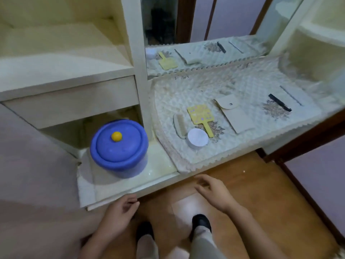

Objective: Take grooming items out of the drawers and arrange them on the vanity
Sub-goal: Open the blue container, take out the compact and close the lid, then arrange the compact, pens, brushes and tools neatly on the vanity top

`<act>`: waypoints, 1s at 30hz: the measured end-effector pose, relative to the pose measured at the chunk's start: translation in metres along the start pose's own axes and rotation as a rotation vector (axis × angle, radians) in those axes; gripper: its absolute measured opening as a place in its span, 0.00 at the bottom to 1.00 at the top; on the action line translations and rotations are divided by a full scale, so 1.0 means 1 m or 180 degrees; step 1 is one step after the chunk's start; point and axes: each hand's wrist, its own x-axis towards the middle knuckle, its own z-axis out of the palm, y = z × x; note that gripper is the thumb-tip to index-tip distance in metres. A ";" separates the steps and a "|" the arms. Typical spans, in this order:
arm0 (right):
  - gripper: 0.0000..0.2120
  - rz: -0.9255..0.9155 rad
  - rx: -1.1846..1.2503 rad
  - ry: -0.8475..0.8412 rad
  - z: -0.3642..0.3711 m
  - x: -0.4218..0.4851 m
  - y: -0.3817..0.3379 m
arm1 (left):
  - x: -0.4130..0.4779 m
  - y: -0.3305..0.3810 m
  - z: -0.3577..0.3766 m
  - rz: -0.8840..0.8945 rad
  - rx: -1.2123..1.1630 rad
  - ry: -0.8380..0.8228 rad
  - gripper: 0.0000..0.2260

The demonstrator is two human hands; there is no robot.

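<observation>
The left hand point(119, 212) hangs below the front edge of the vanity point(162, 165), fingers loosely curled and holding nothing. The right hand point(212, 191) is also bare, its fingers spread and blurred over the wooden floor point(252, 184). On the quilted mat point(186, 94) lie the grooming items: a cream comb point(179, 124), touching a round white jar point(197, 138), with a yellow hand mirror point(201, 115) just beside both. To the right lies a beige snap pouch point(234, 114), then a black comb point(279, 102) and a thin dark stick point(290, 95) well apart from it. A blue lidded pot point(119, 147) with a yellow knob point(116, 136) stands on the lower shelf at left, under a closed drawer point(71, 101). The wall mirror point(196, 53) behind reflects the mat.
</observation>
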 end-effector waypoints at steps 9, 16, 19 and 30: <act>0.14 0.1172 0.0246 -0.0442 -0.079 -0.023 0.184 | -0.009 0.034 0.142 -0.0796 0.0486 -0.0483 0.06; 0.15 0.2302 0.0439 -0.0778 -0.106 -0.063 0.277 | -0.051 0.032 0.196 -0.1410 0.0516 -0.0318 0.09; 0.07 0.2499 0.0575 -0.0914 -0.106 -0.064 0.278 | -0.053 0.036 0.200 -0.1626 0.0573 -0.0271 0.07; 0.13 0.0538 -0.0014 -0.0534 -0.154 0.056 0.145 | 0.031 0.130 0.170 -0.0252 0.0234 0.0483 0.10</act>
